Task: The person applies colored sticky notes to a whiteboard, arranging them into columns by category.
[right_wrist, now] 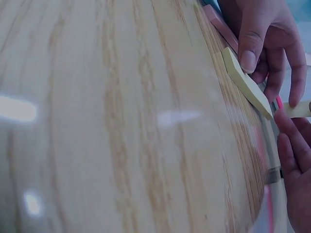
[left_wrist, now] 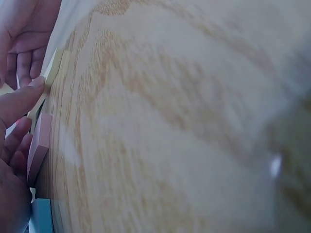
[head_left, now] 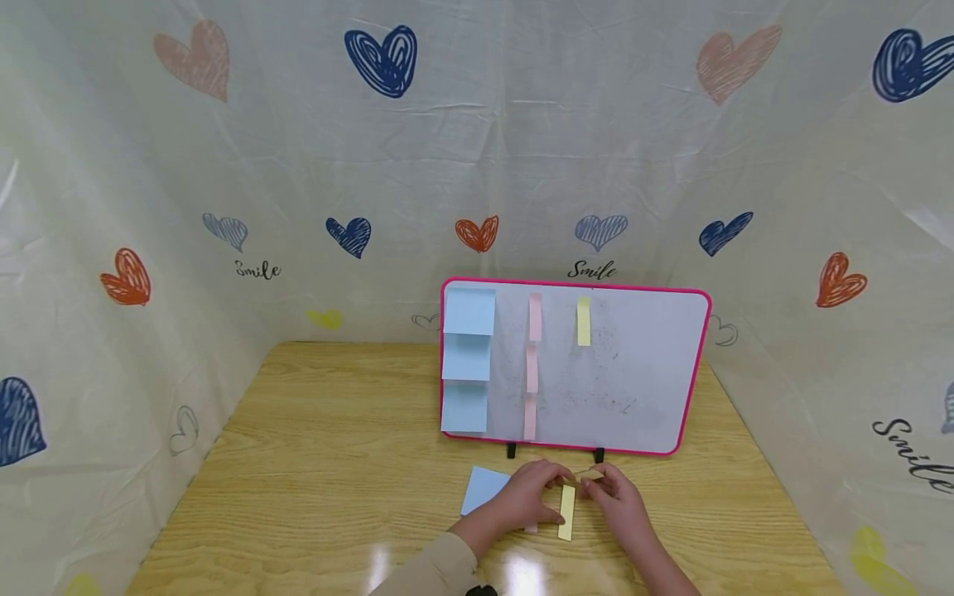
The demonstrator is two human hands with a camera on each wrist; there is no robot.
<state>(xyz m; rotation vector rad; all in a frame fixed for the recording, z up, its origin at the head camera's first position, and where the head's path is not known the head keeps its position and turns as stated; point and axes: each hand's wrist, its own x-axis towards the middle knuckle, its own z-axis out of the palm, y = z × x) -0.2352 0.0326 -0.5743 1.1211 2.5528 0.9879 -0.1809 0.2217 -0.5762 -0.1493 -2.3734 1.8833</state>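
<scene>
In the head view, my left hand (head_left: 531,495) is at a narrow yellow sticky note pad (head_left: 567,513) on the table. Its thumb presses the pad's side, also seen in the right wrist view on the yellow pad (right_wrist: 245,82), with other fingers curled behind. A single yellow sticky note (head_left: 589,474) spans the gap between both hands above the pad. My right hand (head_left: 619,505) pinches this note, and a left fingertip reaches it. Beside the yellow pad are a pink sticky note pad (left_wrist: 40,148) and a blue sticky note pad (head_left: 483,487), both partly covered by my left hand.
Behind the hands stands a pink-framed whiteboard (head_left: 641,372) on black feet (head_left: 599,454). Three blue notes (head_left: 466,358) and three pink notes (head_left: 532,369) form columns on it, with one yellow note (head_left: 584,321) to their right. A heart-printed curtain (head_left: 417,165) surrounds the wooden table (head_left: 320,463).
</scene>
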